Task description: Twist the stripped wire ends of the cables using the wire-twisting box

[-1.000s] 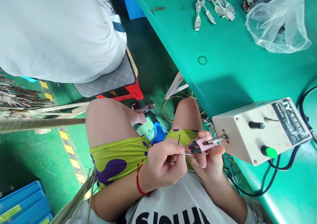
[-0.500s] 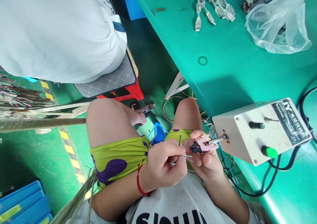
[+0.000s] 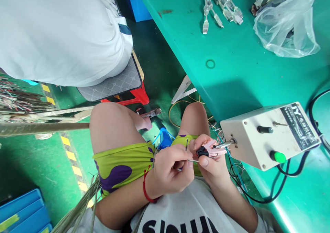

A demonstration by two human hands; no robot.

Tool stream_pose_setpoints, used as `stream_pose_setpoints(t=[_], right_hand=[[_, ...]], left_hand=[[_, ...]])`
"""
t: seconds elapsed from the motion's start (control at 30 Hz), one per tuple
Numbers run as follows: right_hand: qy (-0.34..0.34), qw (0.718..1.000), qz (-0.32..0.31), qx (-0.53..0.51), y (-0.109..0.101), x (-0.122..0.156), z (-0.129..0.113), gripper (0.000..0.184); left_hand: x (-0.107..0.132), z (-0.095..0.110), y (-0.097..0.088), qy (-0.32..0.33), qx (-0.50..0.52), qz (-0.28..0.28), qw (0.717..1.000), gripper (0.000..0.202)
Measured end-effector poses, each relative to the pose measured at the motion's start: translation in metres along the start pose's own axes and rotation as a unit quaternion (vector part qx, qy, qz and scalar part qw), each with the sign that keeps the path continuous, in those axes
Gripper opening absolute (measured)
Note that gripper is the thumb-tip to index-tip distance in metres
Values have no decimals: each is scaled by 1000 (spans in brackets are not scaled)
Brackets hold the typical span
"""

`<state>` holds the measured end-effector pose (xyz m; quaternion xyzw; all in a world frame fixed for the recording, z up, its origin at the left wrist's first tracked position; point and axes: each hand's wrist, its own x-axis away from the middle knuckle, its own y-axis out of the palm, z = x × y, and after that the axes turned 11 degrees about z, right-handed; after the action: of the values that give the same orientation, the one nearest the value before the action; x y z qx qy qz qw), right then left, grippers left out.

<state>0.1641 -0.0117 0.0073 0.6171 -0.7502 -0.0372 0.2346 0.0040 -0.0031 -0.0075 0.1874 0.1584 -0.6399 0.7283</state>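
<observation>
My left hand [image 3: 175, 169] is closed in a pinch on a thin cable whose split wire ends stick out past the fingertips. A dark wire end [image 3: 187, 144] points up, and a pale wire [image 3: 193, 161] reaches to the right. A short red wire runs toward the black jaws of a pink clip [image 3: 213, 149]. My right hand [image 3: 216, 169] squeezes this clip between thumb and fingers. The clip sits on the metal shaft [image 3: 224, 144] of a beige box machine [image 3: 244, 136]. Whether the red wire is inside the jaws is hard to make out.
The green table [image 3: 232, 75] holds clear-plugged USB cables [image 3: 224, 2] and a plastic bag [image 3: 288, 30]. A black power cord [image 3: 283, 188] loops below the machine. A co-worker in white [image 3: 64, 33] sits on a red stool [image 3: 140, 93]. A bundle of cables [image 3: 77, 205] lies by my left arm.
My right thumb and fingers have closed in on the pink clip, pressing its handles nearer together. My left hand stays almost in place with the wires.
</observation>
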Motion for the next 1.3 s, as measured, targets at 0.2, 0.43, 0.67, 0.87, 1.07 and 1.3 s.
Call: stream_pose_setpoints(t=[0.2,0.43,0.67,0.87,1.07,1.3], right_hand=[[21,1000,-8,3,-3,1,0,35],[6,1000,-26,-8,2,1,-8,26],[24,998,-48,34,1,1,-6,37],[113,986,-125,12,-3,6,1,71],[65,993,-91,-26,-2,9,6,43],[40,990,-136,-16,3,7,7,36]], left_hand=[[1,1,-1,-3,-13,8,1000,19],[0,0,-1,2,-6,4,1000,15],[3,-3,-1,0,5,0,1000,20],[2,-2,-2,-5,22,-4,1000,18],[3,-3,-2,-7,24,-8,1000,21],[7,-3,-4,-11,19,-4,1000,19]])
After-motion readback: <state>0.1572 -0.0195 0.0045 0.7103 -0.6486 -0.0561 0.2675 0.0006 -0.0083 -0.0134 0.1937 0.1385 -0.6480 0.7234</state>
